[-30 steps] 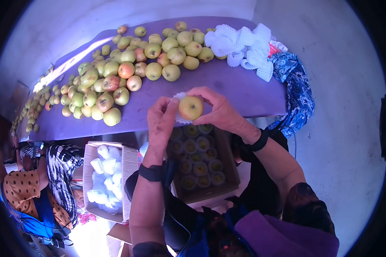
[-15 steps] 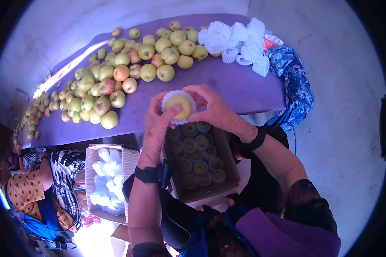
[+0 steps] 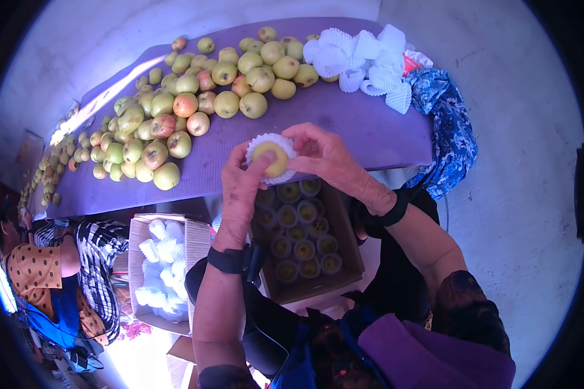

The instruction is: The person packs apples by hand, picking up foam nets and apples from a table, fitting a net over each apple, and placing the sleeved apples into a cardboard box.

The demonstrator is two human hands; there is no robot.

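A yellow-green apple (image 3: 272, 160) sits inside a white foam net (image 3: 266, 139) above the table's front edge. My left hand (image 3: 241, 185) grips it from the left, thumb across the apple's face. On the right side, my right hand (image 3: 328, 157) pinches the rim of the net with bent fingers. Below both hands, a cardboard box (image 3: 353, 259) holds several netted apples (image 3: 296, 233) in rows. Many loose green and reddish apples (image 3: 165, 104) lie on the purple table (image 3: 311, 113) beyond my hands.
White foam nets (image 3: 353, 55) are heaped at the table's back right, beside blue patterned cloth (image 3: 451, 123). Another carton (image 3: 136, 259) of foam nets stands below the table at left. A person in a dotted top (image 3: 39, 266) sits at the far left.
My right hand's fingers have shifted slightly up and left along the net's rim. The person at the left has moved a little. The whole view has shifted slightly.
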